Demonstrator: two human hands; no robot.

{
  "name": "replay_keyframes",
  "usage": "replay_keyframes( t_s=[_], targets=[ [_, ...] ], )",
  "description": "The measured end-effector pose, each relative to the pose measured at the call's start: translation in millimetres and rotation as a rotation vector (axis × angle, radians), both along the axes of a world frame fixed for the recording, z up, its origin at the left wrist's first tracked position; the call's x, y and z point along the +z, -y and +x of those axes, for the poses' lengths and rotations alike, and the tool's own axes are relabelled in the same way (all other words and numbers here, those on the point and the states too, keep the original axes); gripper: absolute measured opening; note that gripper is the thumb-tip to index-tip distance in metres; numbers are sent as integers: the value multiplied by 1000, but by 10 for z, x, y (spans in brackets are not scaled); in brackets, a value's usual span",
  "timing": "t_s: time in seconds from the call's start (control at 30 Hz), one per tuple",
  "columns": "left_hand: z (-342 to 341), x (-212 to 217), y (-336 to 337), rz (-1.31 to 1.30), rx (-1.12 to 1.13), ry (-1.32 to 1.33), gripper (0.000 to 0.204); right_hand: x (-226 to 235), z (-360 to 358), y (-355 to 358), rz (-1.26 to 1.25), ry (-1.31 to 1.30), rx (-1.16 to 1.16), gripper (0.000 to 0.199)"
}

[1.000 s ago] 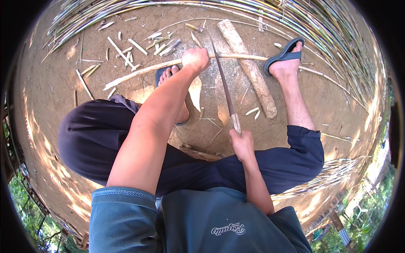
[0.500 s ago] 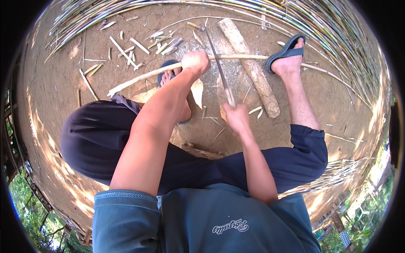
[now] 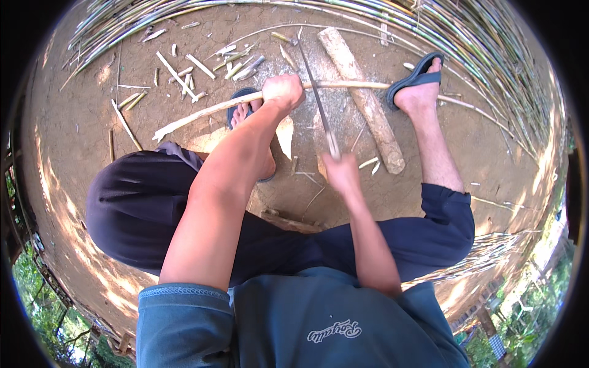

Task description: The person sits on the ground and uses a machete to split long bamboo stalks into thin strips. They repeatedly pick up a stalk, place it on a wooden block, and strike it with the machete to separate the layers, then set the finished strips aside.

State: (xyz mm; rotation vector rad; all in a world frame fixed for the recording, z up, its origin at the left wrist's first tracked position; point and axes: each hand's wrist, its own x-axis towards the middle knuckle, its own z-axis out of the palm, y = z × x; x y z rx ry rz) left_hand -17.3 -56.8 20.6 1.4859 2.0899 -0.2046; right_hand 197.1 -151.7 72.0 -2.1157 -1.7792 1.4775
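Note:
My left hand (image 3: 283,91) is wrapped around a pale, slender wooden pole (image 3: 205,111), which appears curved and has a rough, split-looking left end. The pole crosses over a log (image 3: 371,116) and reaches my right foot's sandal. In my right hand (image 3: 341,172), smeared by motion, is a long thin blade (image 3: 315,86) with a light-coloured handle end. Seen nearly edge-on, the blade points away from me and crosses the pole just right of my left hand. Whether it cuts into the wood cannot be made out.
Short cut pieces of cane (image 3: 186,76) are scattered at the far left. Long thin canes (image 3: 503,55) lie along the far and right sides. Pale dust covers the ground around the log. My sandalled feet (image 3: 420,86) flank the work; a piece of wood (image 3: 288,221) lies between my legs.
My right hand and the blade have shifted very slightly. My left hand keeps its hold on the pole, whose left end sits marginally lower and further left in the picture.

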Motion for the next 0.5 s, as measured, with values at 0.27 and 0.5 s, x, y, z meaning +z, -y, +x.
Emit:
replay_keyframes(
  t_s=[0.27,0.5],
  targets=[
    [3,-112,-38,70,17,39,30,24,-462,-563,-134,-26,-129,50],
    [-122,-94,2,60,35,-15,30,320,242,415,-18,-119,-76,47]
  ],
)
